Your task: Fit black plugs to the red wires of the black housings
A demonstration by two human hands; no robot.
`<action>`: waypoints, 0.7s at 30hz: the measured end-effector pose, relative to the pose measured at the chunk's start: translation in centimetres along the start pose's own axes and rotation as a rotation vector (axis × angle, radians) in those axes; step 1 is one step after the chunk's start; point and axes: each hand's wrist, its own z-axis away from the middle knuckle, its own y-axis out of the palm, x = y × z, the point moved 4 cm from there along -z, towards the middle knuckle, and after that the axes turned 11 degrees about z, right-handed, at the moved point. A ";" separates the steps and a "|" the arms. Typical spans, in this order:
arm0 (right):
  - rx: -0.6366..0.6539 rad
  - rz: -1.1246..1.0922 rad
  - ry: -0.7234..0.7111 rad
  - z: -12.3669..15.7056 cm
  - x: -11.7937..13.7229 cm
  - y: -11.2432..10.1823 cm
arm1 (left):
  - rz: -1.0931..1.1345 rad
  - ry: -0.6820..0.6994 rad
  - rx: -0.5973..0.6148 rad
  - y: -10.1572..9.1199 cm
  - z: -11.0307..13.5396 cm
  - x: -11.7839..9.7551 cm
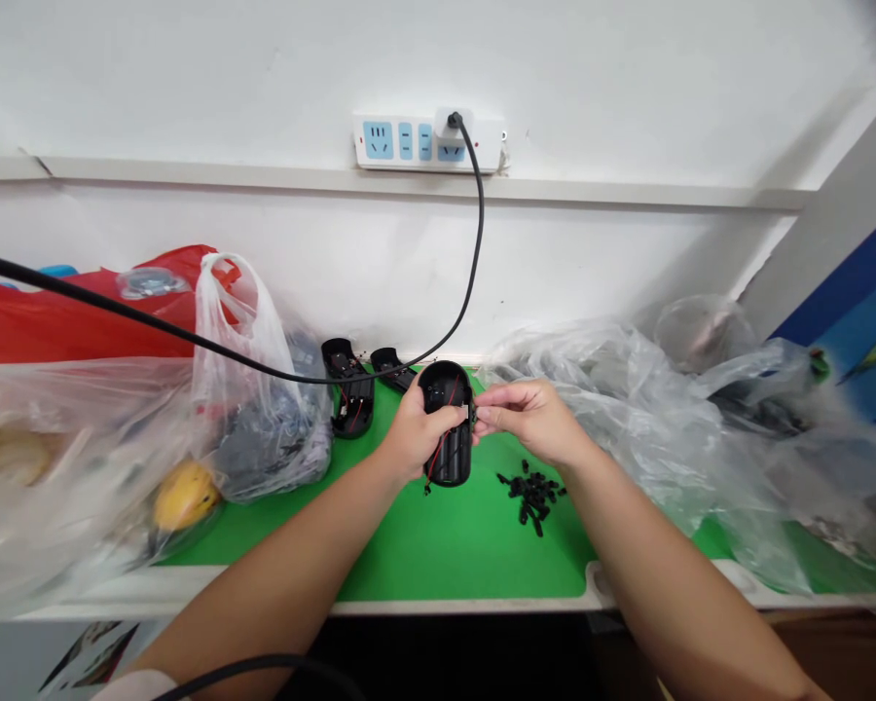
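My left hand (pixel 413 428) grips a black plastic housing (pixel 449 462), its thumb lying across the inner side. Red wires and a small silvery part show inside the hollow shell. At the housing's right edge, my right hand (pixel 522 414) is closed in a pinch; whatever sits between its fingertips is too small to make out. Below that hand, a loose pile of small black plastic pieces (pixel 534 497) lies on the green mat (pixel 467 555). Behind my left hand rest a similar black housing with red wires (pixel 350 394) and another black shell (pixel 390 365).
Clear plastic bags (pixel 628 389) crowd the right side. At left stand a white carrier bag (pixel 263 409), a red bag (pixel 117 312) and a yellow object (pixel 185 495). A black cable (pixel 479 214) hangs from the wall power strip (pixel 401 141) and crosses leftward in front.
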 end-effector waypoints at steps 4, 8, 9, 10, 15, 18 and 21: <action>-0.039 -0.003 0.037 0.0 -0.2 0.1 | -0.022 0.021 0.013 0.0 -0.1 -0.1; -0.094 0.022 0.088 0.0 -0.2 0.2 | -0.041 0.058 0.027 0.1 -0.2 -0.2; -0.101 0.028 0.093 0.0 -0.2 0.2 | -0.048 0.061 0.026 0.0 -0.3 -0.2; -0.106 0.031 0.094 0.0 -0.2 0.2 | -0.056 0.062 0.024 0.0 -0.3 -0.2; -0.111 0.001 0.094 -0.1 -0.5 0.4 | -0.095 0.062 0.015 0.0 -0.2 -0.3; -0.128 -0.017 0.107 -0.4 -1.0 0.5 | -0.113 0.072 0.007 0.0 -0.2 -0.4; -0.152 -0.041 0.114 -0.5 -1.4 0.9 | -0.155 0.096 -0.026 -0.3 -0.4 -0.4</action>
